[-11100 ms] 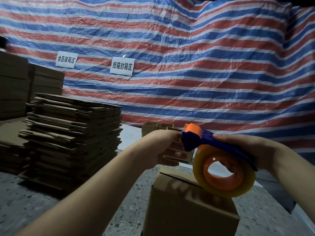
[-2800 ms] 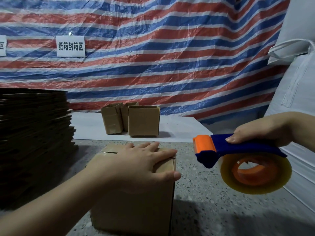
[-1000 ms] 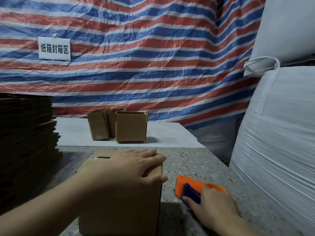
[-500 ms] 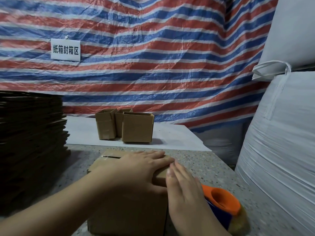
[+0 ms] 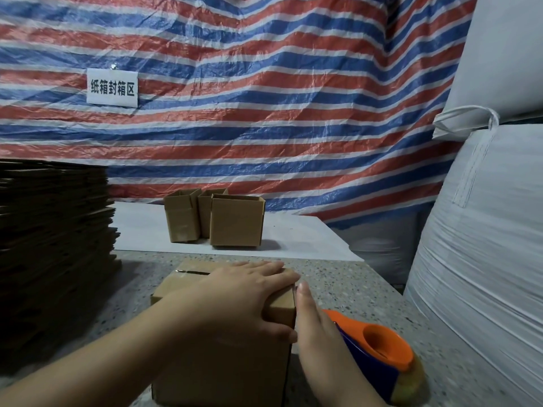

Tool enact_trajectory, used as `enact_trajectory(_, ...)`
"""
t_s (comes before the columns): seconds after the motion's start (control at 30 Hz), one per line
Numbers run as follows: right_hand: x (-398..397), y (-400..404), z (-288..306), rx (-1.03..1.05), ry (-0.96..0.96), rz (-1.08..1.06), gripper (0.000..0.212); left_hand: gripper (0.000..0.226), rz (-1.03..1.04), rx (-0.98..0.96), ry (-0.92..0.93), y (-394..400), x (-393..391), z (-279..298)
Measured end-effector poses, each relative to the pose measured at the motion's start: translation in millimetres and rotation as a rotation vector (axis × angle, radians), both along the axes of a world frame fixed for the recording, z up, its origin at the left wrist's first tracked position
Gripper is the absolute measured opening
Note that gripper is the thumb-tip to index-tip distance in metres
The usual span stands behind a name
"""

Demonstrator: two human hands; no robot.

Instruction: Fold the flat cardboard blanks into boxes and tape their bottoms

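— So, where are the hands?

— Left hand (image 5: 241, 301) lies flat, fingers straight, pressing on top of the cardboard box (image 5: 223, 362) near its right edge, thumb down the front face. Right hand (image 5: 320, 339) stands edge-on, fingers straight, against the box's right side, holding nothing. Just right of it lies one tape dispenser (image 5: 382, 356), orange and blue, on its side.

— What is the box on?

— A speckled stone-like surface (image 5: 352, 289). Beyond it, a white sheet (image 5: 299, 236) carries three finished boxes (image 5: 214, 220), open tops up, clustered together.

— And around that?

— One tall stack of flat blanks (image 5: 53, 242) at the left. A red, white and blue striped tarp (image 5: 279, 113) hangs behind, bearing one white sign (image 5: 112, 87) with Chinese characters. Two big white woven sacks (image 5: 482, 259) are piled at the right.
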State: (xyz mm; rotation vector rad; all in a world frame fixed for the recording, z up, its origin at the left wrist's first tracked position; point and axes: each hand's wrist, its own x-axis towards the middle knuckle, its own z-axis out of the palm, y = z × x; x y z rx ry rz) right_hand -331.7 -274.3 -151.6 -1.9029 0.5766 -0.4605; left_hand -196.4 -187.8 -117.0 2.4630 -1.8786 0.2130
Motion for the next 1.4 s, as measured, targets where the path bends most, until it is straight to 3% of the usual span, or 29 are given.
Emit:
enact_trajectory(0.1, 4, -4, -6, 0.023, 0.001, 0.000, 0.103, 0.090, 0.003, 0.005, 0.005, 0, 0, 0)
enact_trajectory(0.17, 6, -14, -2, 0.093, -0.012, -0.011, 0.076, 0.099, 0.010, 0.020, 0.017, 0, -1, 1)
enact_trajectory(0.23, 9, -24, 3, 0.126, -0.034, 0.005, 0.064, 0.110, 0.031, 0.011, 0.051, 0, -1, 1)
enact_trajectory(0.5, 23, -17, 0, 0.113, -0.017, 0.019, 0.059, 0.127, 0.019, -0.002, 0.310, 4, 7, 14)
enact_trajectory(0.67, 23, -26, 6, 0.208, -0.066, -0.003, 0.062, 0.098, 0.026, -0.301, 0.539, 26, 14, 30)
enact_trajectory(0.77, 20, -40, 12, 0.198, -0.045, -0.023, 0.063, 0.083, 0.215, -0.460, 0.516, 49, 28, 33)
enact_trajectory(0.87, 17, -53, 20, 0.158, 0.130, -0.057, 0.077, 0.070, 0.545, -0.495, 0.567, 69, 56, 25)
enact_trajectory(0.97, 17, -59, 29, 0.130, 0.366, -0.016, 0.096, 0.091, 0.838, -0.320, 0.918, 92, 73, 10)
enact_trajectory(1.07, 21, -61, 31, 0.186, 0.471, 0.055, 0.102, 0.108, 0.783, -0.202, 1.356, 108, 77, -3)
enact_trajectory(1.13, 24, -63, 29, 0.268, 0.485, 0.111, 0.101, 0.104, 0.697, -0.155, 1.517, 107, 75, -8)
enact_trajectory(1.23, 28, -62, 27, 0.444, 0.398, 0.190, 0.099, 0.094, 0.615, -0.181, 1.594, 100, 66, -3)
enact_trajectory(1.4, 34, -57, 24, 0.617, -0.035, 0.065, 0.073, 0.077, 0.455, -0.552, 1.627, 92, 57, -1)
